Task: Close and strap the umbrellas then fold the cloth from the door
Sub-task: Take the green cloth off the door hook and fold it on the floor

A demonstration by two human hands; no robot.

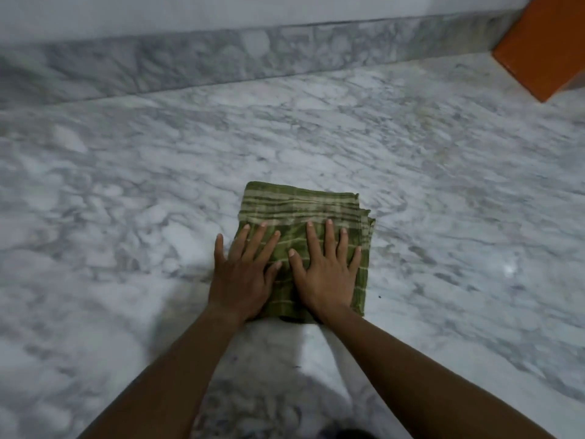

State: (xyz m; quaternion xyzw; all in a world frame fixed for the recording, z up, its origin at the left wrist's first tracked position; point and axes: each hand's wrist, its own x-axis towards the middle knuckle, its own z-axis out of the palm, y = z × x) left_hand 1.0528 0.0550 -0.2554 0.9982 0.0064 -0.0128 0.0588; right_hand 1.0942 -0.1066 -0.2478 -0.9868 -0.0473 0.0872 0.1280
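A green cloth (pixel 300 205) with pale stripes lies folded into a thick square on the marble floor (pixel 126 185). My left hand (pixel 242 274) rests flat on its left part, fingers spread, with the little finger off the cloth on the floor. Beside it, my right hand (pixel 327 270) presses flat on the right part, fingers apart. Neither hand grips anything. The far striped end of the cloth shows beyond my fingertips. No umbrella is in view.
A low marble skirting (pixel 221 61) runs along the wall at the back. An orange-brown wooden corner (pixel 541 49), perhaps a door or a cabinet, juts in at the top right. Bare marble floor surrounds the cloth on all sides.
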